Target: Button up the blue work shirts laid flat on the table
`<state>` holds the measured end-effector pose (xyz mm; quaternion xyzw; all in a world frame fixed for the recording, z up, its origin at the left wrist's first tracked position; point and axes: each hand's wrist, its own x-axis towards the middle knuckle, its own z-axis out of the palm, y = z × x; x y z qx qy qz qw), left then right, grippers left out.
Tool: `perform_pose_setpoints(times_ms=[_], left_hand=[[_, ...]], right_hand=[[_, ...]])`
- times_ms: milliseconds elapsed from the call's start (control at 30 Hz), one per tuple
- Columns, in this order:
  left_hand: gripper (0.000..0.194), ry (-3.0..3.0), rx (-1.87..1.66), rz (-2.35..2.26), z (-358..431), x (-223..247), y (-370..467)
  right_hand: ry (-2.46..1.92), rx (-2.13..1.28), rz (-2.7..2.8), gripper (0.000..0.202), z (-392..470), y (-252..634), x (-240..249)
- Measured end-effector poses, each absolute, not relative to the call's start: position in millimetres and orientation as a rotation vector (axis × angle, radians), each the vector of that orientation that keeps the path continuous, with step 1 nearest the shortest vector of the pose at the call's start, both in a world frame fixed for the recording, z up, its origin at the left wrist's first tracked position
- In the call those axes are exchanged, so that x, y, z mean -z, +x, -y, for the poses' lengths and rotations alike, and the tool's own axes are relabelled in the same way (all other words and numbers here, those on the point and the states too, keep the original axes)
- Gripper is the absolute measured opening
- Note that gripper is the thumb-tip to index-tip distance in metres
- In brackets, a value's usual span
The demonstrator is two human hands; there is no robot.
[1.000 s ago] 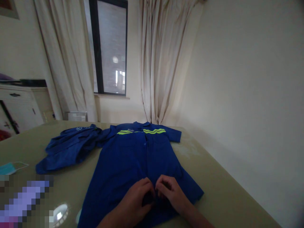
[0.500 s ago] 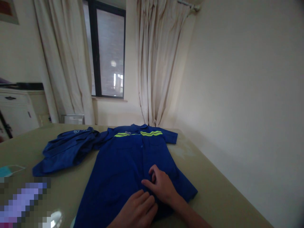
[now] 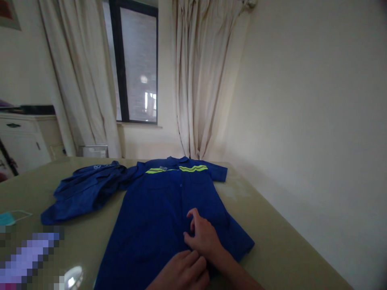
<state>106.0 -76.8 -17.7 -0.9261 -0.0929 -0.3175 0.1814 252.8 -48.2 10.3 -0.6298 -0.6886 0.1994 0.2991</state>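
Observation:
A blue short-sleeved work shirt with yellow-green stripes across the chest lies front up, its collar at the far end. Over its lower front, near the button placket, my left hand has its fingers curled down against the cloth; the fingertips are hidden. Just beyond and to the right, my right hand hovers above or rests lightly on the shirt, thumb and bent index finger apart, nothing visible between them. The right wrist passes close beside the left knuckles.
A crumpled blue garment lies left of the shirt on the greenish table. A light-blue face mask, a blurred-out purple object and a shiny round object are at the left. A wall stands along the right.
My left hand has shifted slightly right and toward me. My right thumb and index finger have moved a little, and the shirt's lower right corner has shifted slightly right.

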Motion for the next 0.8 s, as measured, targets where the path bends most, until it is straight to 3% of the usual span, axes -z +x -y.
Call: perform_pose_setpoints(times_ms=[267,433,600,800], left_hand=[[0.013,-2.839,0.736,0.564,70,4,84],[0.014,-2.743,0.689,0.58,75,-9,92],[0.019,-2.739,0.77,0.52,74,15,109],[0.024,-3.028,0.751,0.626,66,31,101]], right_hand=[[-1.234,-0.999,1.35,0.025,33,266,-3],[-1.167,-1.153,1.139,0.029,31,272,-8],[-1.176,-1.09,1.176,0.025,32,273,-6],[-1.354,-0.714,1.528,0.013,38,266,-6]])
